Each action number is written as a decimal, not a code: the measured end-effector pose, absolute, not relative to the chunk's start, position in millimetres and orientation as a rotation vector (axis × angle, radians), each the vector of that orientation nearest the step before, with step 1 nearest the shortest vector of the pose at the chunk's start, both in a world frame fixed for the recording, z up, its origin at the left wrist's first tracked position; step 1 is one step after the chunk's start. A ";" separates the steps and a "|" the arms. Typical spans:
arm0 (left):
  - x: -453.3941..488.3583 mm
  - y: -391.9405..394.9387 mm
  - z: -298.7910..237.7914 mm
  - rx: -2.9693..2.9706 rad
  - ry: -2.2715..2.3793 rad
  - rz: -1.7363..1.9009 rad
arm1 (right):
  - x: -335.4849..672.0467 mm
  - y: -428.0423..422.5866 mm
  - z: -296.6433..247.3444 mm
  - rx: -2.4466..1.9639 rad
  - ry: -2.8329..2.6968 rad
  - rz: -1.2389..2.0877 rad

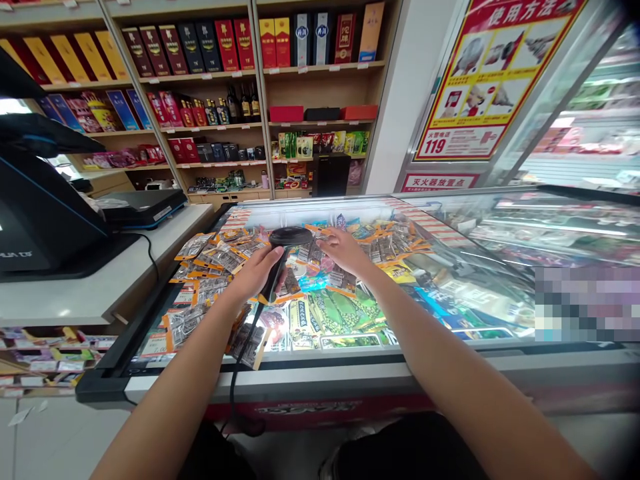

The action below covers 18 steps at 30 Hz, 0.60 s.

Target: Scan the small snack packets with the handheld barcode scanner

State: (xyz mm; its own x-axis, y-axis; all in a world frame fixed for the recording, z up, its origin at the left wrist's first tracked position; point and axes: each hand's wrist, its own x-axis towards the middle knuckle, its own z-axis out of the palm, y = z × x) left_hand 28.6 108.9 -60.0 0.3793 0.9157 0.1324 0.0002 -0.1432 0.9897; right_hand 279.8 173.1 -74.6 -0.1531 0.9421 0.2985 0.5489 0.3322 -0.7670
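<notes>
My left hand [257, 270] is closed around the handle of a black barcode scanner [289, 239], whose head points away from me over the glass lid of a chest freezer [320, 360]. The scanner's black cable [235, 380] hangs down over the freezer's front edge. My right hand [343, 250] rests palm down on small snack packets [385, 243] spread over the glass, its fingers curled on one of them. More orange-edged packets [210, 257] lie left of the scanner.
A white counter [75, 293] at the left holds a black till terminal [40, 213] and a flat black device [145, 205]. Wooden shelves [260, 100] of boxed bottles stand behind. A red poster [490, 73] and a glass-door cooler [590, 120] stand at the right.
</notes>
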 end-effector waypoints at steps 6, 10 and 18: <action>29.3 111.8 -57.7 1.436 0.845 1.063 | 293.4 178.9 -66.7 -1.432 -1.741 0.547; 27.9 113.0 -53.5 1.346 0.826 1.167 | 332.5 196.1 -65.5 -1.642 -1.720 0.255; 27.0 109.7 -40.8 1.131 0.823 1.297 | 344.3 186.9 -67.4 -1.887 -1.652 -0.142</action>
